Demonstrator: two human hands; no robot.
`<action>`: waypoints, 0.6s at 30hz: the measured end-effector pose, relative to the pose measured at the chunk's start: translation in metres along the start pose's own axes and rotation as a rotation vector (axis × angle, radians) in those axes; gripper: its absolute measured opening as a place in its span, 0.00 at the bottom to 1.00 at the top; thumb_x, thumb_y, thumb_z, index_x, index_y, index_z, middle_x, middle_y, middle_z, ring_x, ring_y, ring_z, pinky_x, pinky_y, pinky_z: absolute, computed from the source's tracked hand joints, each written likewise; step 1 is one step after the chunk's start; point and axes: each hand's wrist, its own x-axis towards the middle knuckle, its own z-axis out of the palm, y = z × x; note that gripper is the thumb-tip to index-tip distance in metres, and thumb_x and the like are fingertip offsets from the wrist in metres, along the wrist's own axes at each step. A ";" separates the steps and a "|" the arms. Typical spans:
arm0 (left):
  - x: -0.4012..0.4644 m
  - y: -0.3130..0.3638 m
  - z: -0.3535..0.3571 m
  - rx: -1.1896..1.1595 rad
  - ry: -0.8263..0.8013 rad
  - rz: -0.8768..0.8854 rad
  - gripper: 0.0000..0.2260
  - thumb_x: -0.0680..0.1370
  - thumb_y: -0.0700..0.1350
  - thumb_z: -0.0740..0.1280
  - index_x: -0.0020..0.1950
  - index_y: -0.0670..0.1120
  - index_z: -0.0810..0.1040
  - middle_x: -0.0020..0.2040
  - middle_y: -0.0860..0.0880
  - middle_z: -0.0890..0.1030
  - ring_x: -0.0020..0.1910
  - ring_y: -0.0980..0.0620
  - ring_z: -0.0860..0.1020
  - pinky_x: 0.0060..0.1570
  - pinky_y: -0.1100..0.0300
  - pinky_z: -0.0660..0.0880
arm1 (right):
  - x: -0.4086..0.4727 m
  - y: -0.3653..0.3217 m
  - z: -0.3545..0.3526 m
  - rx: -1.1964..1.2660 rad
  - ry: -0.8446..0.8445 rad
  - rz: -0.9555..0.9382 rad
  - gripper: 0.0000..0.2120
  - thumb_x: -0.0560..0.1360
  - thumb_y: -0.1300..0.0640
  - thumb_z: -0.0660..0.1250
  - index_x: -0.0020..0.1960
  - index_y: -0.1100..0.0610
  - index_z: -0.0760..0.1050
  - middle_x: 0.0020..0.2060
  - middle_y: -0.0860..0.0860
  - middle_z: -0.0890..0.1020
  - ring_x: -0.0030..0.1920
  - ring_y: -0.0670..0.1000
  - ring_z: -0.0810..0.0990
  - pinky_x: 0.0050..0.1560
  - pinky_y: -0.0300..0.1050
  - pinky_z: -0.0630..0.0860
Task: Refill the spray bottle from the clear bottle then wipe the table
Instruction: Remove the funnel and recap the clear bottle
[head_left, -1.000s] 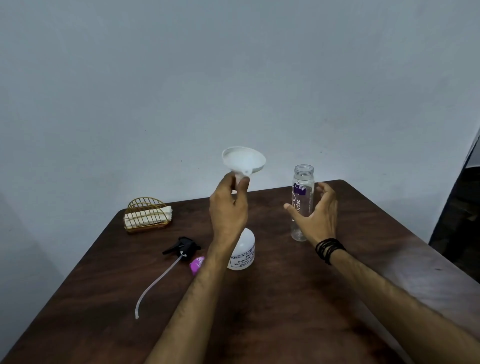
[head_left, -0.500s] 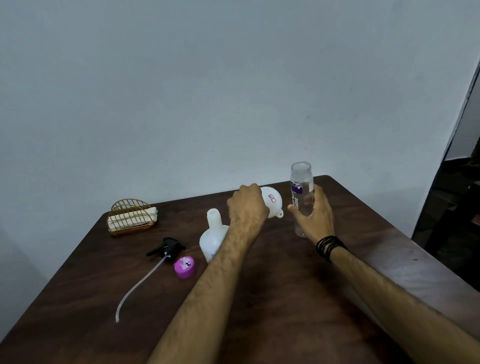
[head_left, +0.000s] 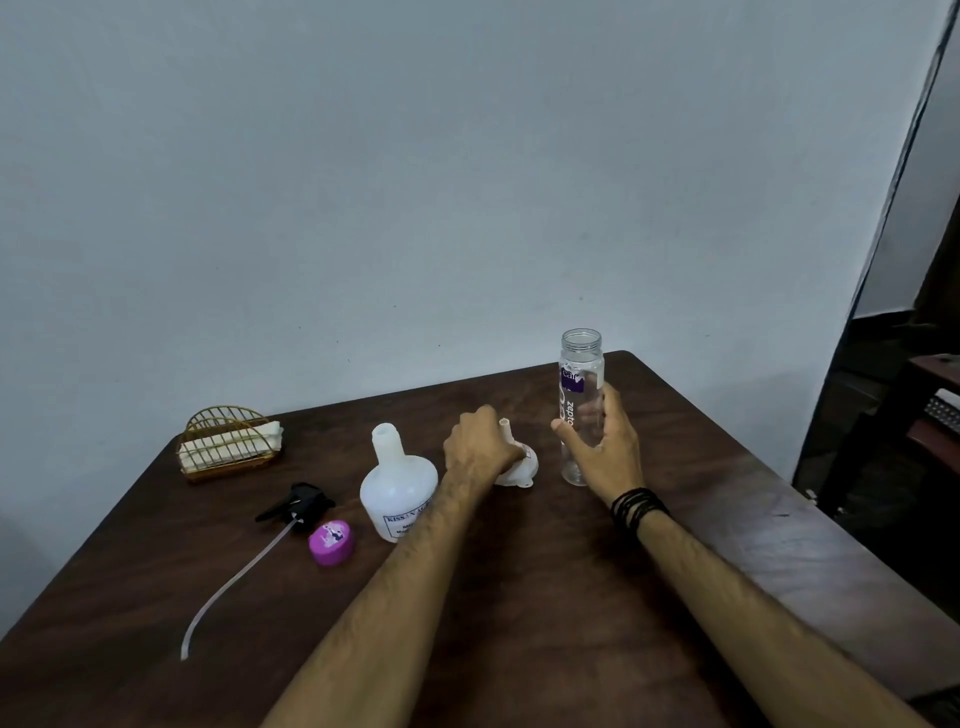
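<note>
A white spray bottle body (head_left: 397, 486) stands uncapped at the table's middle. Its black trigger head (head_left: 298, 505) with a long dip tube lies to its left, next to a purple cap (head_left: 332, 542). My left hand (head_left: 480, 449) holds a white funnel (head_left: 518, 467) upside down on the table, spout up. The clear bottle (head_left: 580, 395) stands uncapped to the right. My right hand (head_left: 605, 447) wraps around its lower half, fingers curled on it.
A gold wire basket (head_left: 226, 449) with folded white cloths sits at the back left of the dark wooden table (head_left: 519, 597). The wall runs close behind the table. Dark furniture stands off the right edge.
My left hand carried the funnel from above the spray bottle down to the table, mouth down, between the two bottles. My right hand closed in on the clear bottle.
</note>
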 end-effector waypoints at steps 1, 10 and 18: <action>-0.004 0.001 -0.001 0.024 0.042 0.038 0.17 0.73 0.51 0.71 0.58 0.45 0.75 0.56 0.45 0.80 0.57 0.42 0.79 0.50 0.52 0.75 | -0.001 0.000 0.000 0.005 -0.003 0.002 0.28 0.71 0.51 0.76 0.68 0.46 0.68 0.50 0.44 0.79 0.52 0.40 0.79 0.46 0.26 0.70; -0.064 -0.035 -0.018 -0.298 0.782 0.655 0.06 0.72 0.34 0.68 0.47 0.41 0.80 0.43 0.48 0.79 0.39 0.52 0.76 0.37 0.58 0.75 | -0.023 -0.007 0.013 -0.006 0.040 -0.035 0.19 0.66 0.50 0.75 0.48 0.47 0.66 0.40 0.47 0.78 0.41 0.48 0.79 0.41 0.50 0.78; -0.077 -0.138 -0.030 -0.204 0.756 0.164 0.10 0.69 0.40 0.71 0.49 0.45 0.77 0.50 0.51 0.74 0.46 0.51 0.76 0.42 0.54 0.76 | -0.050 -0.030 0.051 0.027 -0.077 -0.106 0.19 0.65 0.47 0.72 0.49 0.52 0.67 0.40 0.50 0.78 0.39 0.49 0.79 0.36 0.44 0.76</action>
